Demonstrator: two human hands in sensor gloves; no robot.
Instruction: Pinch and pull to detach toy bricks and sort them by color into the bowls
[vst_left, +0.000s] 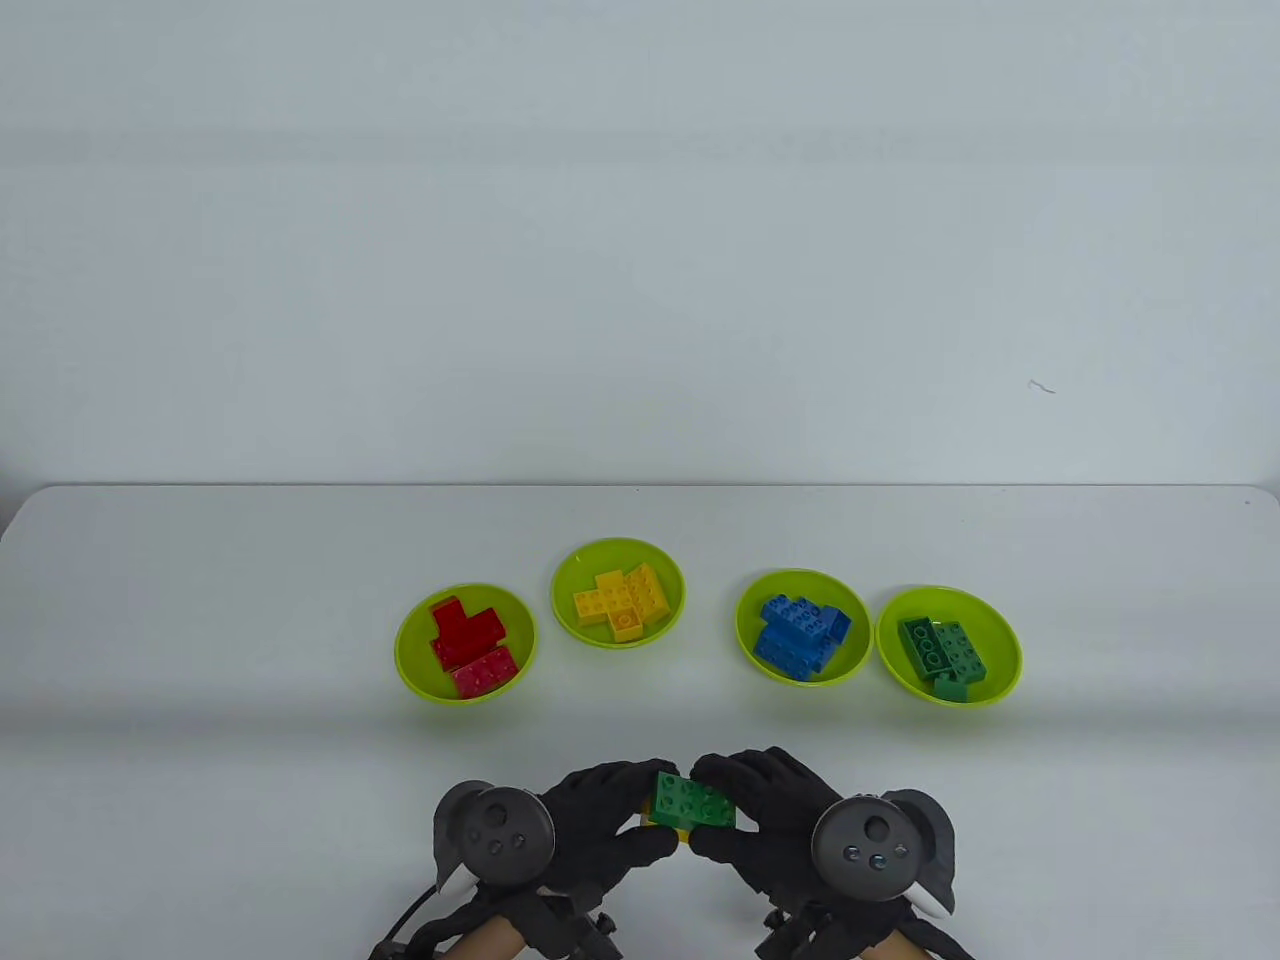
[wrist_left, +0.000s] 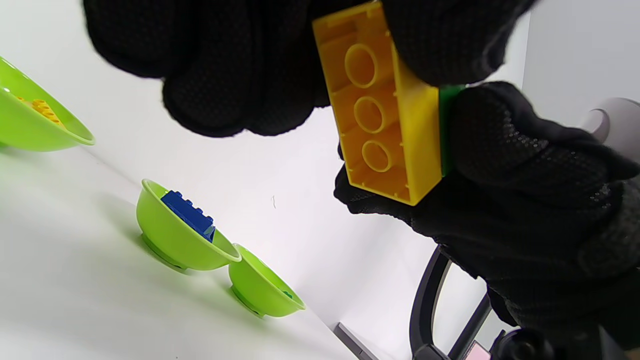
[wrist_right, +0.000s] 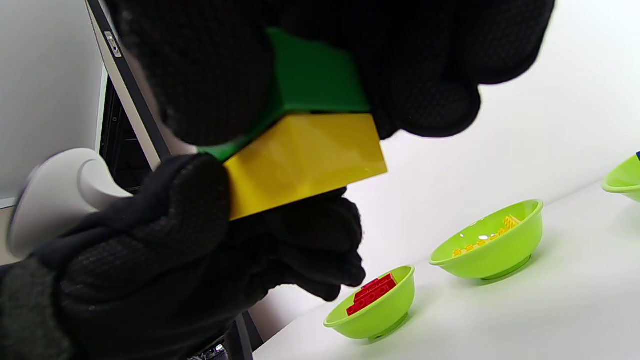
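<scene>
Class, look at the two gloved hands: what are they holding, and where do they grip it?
Both hold a joined pair: green brick on yellow brick. Left hand grips its left end, right hand its right end.

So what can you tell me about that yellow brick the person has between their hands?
The yellow brick is glossy plastic, long and rectangular. Its hollow underside shows three round tubes in a row. It is still stuck under a green brick of about the same length. The pair is held above the table, in front of the bowls, gripped from both ends: the left hand on one end, the right hand on the other.
</scene>
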